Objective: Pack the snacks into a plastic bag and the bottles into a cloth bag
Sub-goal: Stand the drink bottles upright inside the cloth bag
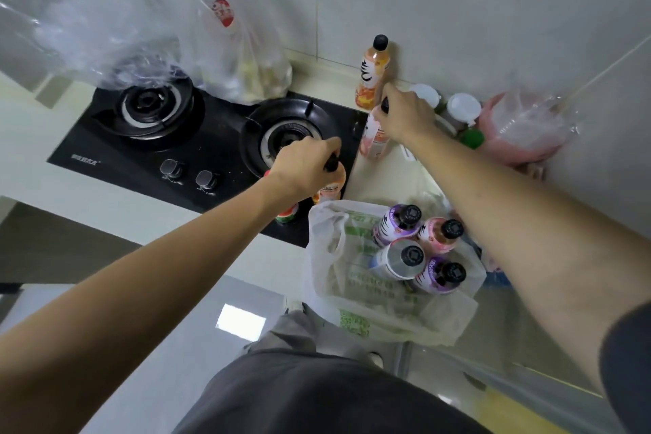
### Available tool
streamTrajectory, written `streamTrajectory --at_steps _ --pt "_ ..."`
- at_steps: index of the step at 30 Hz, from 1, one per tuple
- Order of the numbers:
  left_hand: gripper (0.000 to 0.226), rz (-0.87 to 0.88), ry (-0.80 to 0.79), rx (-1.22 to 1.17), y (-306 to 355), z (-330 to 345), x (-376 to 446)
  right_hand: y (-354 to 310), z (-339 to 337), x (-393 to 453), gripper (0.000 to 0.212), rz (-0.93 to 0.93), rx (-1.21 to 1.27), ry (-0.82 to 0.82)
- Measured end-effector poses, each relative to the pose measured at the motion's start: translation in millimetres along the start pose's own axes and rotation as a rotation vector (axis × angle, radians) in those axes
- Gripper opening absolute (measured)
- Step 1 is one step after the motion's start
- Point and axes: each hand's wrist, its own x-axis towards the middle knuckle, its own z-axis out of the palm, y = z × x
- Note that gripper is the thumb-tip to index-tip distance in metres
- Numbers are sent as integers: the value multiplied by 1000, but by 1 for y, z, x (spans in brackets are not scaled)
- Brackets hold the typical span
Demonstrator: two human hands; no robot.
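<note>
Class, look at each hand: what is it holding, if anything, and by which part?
Left hand: an orange bottle, grip at its cap. Right hand: a pink bottle, grip also at the cap end.

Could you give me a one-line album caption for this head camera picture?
Both hands grip bottle tops, left hand by the stove, right hand near the wall, above a white bag holding four bottles.

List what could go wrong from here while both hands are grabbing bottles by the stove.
1. The left hand grips its orange bottle only by the cap; it may slip and fall onto the stove.
2. The right hand reaches past the pink bottle it holds; its arm could knock the tall bottle by the wall.
3. The white bag sits at the counter edge with four bottles already inside; adding weight might tip it off.
</note>
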Motion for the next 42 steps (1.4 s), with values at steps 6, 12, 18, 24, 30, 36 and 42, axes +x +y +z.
streamTrajectory --at_steps 6,12,18,24,30,36,42 --pt "20 -6 101 -110 9 -4 -11 -1 -4 -15 25 -58 117 73" --pt "26 -29 263 -184 38 -37 -33 -9 -45 -57 29 -98 248 115" --pt "29 -78 336 -218 67 -43 -75 -9 -68 -112 22 -189 327 86" --pt "31 -170 302 -254 87 -13 -118 -6 -57 -150 22 -255 359 2" --pt "31 -252 235 -260 104 22 -139 -13 -35 -173 21 -319 238 -84" --pt "39 -291 209 -268 116 53 -145 -10 -12 -176 15 -316 184 -174" --pt "34 -249 190 -225 110 73 -136 -8 6 -167 19 -334 114 -199"
